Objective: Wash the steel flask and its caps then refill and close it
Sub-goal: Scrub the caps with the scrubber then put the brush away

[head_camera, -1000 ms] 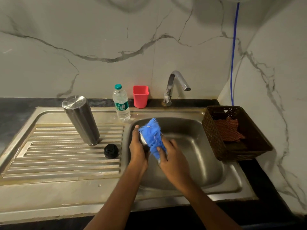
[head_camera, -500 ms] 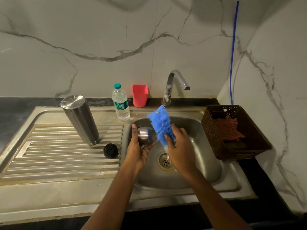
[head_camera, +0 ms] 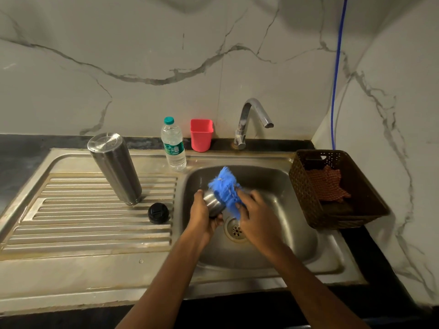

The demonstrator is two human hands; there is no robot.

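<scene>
Steel cap (head_camera: 212, 203) sat gripped in the left hand (head_camera: 204, 216), the right hand (head_camera: 259, 218) clutching a brush (head_camera: 224, 187) against it. The flask (head_camera: 114, 167) stood inverted, seemingly washed; the black cap (head_camera: 158, 213), refilling and closing were left.

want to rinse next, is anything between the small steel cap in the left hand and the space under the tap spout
Only the fluffy blue scrubber, held by the right hand against the round steel cap on its tap side. The steel sink basin under the curved chrome tap looks free.
</scene>
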